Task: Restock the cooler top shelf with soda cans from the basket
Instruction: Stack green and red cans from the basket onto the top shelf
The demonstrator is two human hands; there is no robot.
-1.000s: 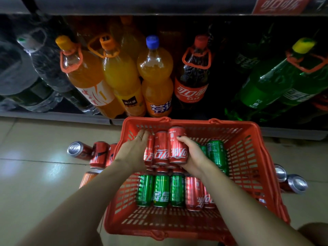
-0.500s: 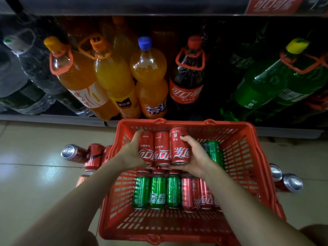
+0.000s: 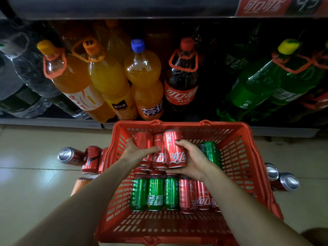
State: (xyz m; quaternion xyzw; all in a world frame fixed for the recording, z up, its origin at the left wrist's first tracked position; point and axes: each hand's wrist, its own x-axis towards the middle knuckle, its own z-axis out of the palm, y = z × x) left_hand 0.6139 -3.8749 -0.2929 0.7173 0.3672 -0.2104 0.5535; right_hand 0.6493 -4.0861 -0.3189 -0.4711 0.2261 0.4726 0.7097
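Three red cans (image 3: 166, 148) gripped between both hands.

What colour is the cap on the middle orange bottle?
Blue cap, clearest in the head view.

Single head-worn wide-angle view, looking forward and steeply down

The camera sits above and behind both forearms, which enter from the bottom edge and reach away from it; it faces the red basket (image 3: 248, 157) on the floor (image 3: 35, 192) close below, with the cooler's lower shelf of large bottles (image 3: 143, 80) across the upper half, near and seen from above. Edges bow with lens distortion. No second view shares the scene
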